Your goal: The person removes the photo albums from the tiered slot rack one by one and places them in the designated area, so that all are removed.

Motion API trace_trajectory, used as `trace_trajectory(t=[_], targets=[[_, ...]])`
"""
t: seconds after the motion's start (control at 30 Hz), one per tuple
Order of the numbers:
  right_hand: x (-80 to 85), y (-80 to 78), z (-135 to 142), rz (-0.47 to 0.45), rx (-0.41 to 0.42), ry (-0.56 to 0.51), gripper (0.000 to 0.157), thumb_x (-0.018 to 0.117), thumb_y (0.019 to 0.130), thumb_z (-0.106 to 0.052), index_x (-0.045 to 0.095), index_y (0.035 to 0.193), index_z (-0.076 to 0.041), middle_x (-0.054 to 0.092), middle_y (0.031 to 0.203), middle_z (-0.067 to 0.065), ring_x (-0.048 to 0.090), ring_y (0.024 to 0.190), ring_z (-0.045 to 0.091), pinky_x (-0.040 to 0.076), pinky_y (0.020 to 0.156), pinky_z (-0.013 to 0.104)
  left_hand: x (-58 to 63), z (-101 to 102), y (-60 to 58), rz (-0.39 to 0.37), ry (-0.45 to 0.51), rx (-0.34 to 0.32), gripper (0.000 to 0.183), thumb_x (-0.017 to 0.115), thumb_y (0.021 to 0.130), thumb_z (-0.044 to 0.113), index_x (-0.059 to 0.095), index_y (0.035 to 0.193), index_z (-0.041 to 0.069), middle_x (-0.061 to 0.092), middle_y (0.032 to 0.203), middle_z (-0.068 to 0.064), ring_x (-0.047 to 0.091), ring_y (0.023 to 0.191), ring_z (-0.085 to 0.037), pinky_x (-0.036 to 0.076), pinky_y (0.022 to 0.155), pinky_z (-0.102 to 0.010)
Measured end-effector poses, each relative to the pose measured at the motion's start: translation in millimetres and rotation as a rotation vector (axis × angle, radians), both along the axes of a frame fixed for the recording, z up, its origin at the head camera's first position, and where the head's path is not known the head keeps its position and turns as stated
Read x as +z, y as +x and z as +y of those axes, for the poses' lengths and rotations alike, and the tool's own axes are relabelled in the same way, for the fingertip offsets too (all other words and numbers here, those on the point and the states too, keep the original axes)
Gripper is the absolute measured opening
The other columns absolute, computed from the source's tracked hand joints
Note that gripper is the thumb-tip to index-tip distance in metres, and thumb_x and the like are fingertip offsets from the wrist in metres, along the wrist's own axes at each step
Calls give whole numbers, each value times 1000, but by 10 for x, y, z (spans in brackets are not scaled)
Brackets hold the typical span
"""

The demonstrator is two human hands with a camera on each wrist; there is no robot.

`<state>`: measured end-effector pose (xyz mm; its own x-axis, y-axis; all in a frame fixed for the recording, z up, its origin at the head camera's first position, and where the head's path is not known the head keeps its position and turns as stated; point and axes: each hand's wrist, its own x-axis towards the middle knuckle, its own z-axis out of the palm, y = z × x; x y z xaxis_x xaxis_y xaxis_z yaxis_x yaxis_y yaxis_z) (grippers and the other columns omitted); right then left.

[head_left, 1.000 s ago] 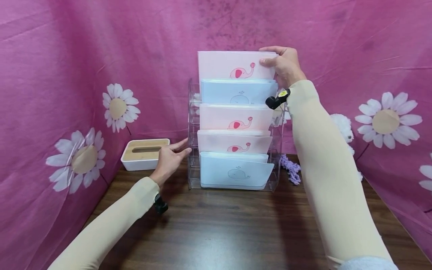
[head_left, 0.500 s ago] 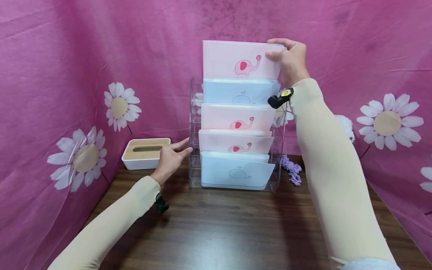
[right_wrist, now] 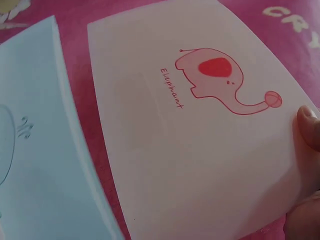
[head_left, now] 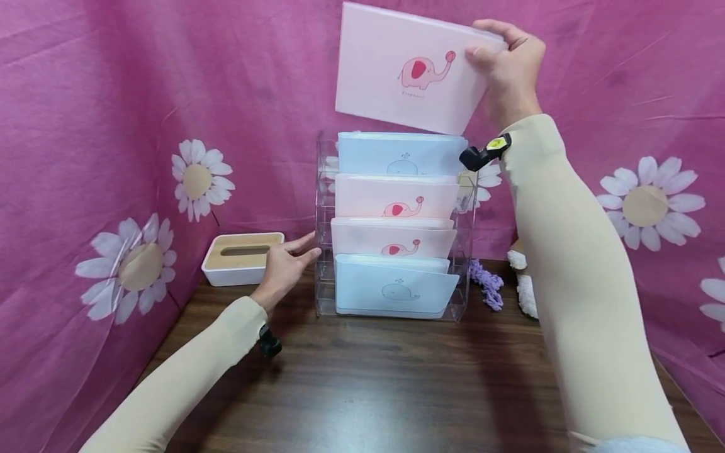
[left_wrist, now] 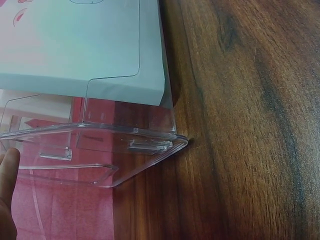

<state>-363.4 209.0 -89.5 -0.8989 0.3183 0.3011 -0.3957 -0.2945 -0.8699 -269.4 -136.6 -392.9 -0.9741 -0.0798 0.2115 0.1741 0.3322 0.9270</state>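
Observation:
My right hand pinches the upper right corner of a pink notebook with an elephant drawing, thumb in front and fingers behind. It hangs tilted above a clear acrylic rack. The word "Elephant" shows on the notebook in the right wrist view. Below it in the rack stand a blue whale notebook, two pink elephant notebooks and a front blue whale notebook. My left hand has its fingers straight, tips at the rack's left side. One finger shows in the left wrist view.
A white tissue box with a wooden lid stands left of the rack. Right of it lie a purple knitted piece and a fluffy white object partly behind my right sleeve. Pink flowered cloth hangs behind the wooden table.
My right hand has lifted the pink elephant notebook up out of the rack's back slot and tilted it, moving up and right. The left hand has stayed at the rack's side.

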Motion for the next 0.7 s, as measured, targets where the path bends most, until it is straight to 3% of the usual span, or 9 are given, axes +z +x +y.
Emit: trace_trajectory(t=[0.37, 0.5, 0.7], targets=[[171, 302, 36, 149, 12, -137, 37, 68, 73, 28, 78, 98, 3, 71, 102, 11, 69, 93, 24, 64, 74, 35, 21, -16, -14, 21, -14, -8, 44, 81, 88, 21, 70, 131, 20, 67, 132, -5, 55, 135, -18, 44, 115, -39], [146, 385, 52, 136, 17, -188, 35, 69, 74, 27, 77, 100, 4, 71, 104, 10, 69, 95, 25, 64, 75, 36, 20, -12, -29, 22, -13, -13, 44, 81, 88, 20, 70, 131, 20, 67, 132, -5, 55, 135, -17, 45, 114, -38], [-5, 493, 91, 116, 38, -277, 38, 71, 70, 28, 75, 101, 7, 73, 94, 15, 71, 82, 27, 63, 65, 37, 15, 3, -34, 18, -6, -24, 44, 80, 88, 19, 69, 131, 19, 68, 131, -6, 56, 133, -16, 46, 113, -38]])
